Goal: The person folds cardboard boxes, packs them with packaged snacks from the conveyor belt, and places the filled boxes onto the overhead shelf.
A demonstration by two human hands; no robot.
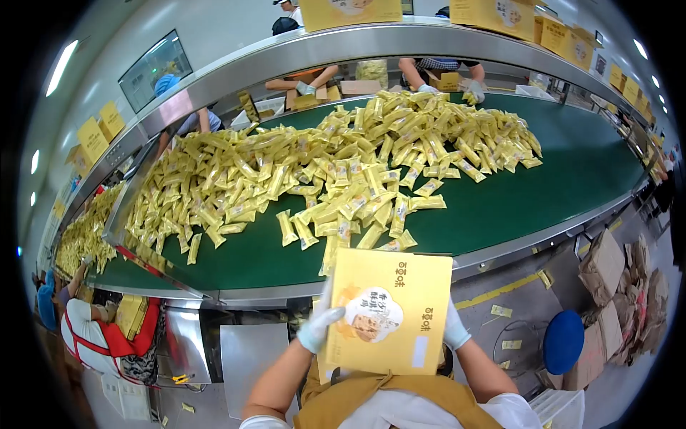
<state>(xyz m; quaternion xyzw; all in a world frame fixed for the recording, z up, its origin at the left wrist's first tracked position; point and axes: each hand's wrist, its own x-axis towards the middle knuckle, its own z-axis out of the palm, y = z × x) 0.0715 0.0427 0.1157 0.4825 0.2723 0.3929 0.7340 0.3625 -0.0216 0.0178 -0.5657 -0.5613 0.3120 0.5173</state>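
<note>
A yellow printed cardboard box (429, 286) is held between my two gloved hands in front of my apron. My left hand (319, 329) grips its left side, the thumb lying over the printed face. At the right edge, my right hand (455, 325) presses against the box, its fingers mostly hidden behind it. Just beyond the box, a large heap of yellow wrapped snack packets (357, 179) lies on the green conveyor belt (500, 222). Several packets touch or nearly touch the box's far edge in this view. The box's inside is hidden.
Co-workers' gloved hands (306, 88) work across the belt. A worker in a red apron (136, 318) is at left. On the right are a blue stool (564, 342) and stacked brown cartons (602, 268). Yellow boxes (493, 14) line the overhead metal shelf (400, 41).
</note>
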